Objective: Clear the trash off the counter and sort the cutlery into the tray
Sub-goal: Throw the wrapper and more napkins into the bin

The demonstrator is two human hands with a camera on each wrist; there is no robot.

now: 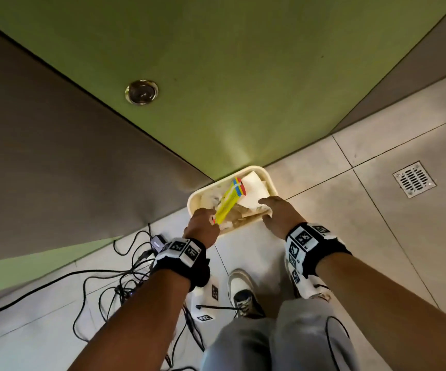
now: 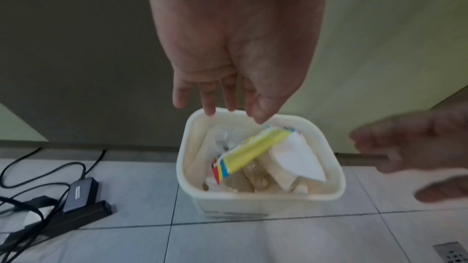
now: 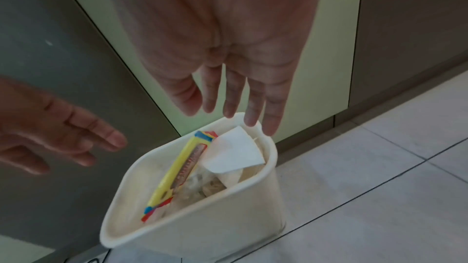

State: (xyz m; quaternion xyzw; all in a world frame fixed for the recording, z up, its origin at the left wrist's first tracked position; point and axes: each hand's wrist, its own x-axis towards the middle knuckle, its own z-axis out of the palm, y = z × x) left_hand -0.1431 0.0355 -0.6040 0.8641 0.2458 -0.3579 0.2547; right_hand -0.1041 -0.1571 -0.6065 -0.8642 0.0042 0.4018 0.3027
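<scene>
Fingers (image 2: 207,95) on our left hand (image 1: 203,226) are straight and spread, holding nothing. Our right hand (image 1: 278,212) is loose and wide too, with nothing in it. Both hands hang over the cream bin (image 1: 270,180) on the floor tiles (image 1: 377,236). Inside the bin we see a long yellow wrapper (image 1: 228,200) with red and blue stripes at its end. It leans from 7 o'clock up to 1 o'clock. A white napkin (image 1: 254,190) lies just beside it at 3 o'clock, on crumpled trash. Black cables (image 1: 104,285) lie at 8 o'clock.
</scene>
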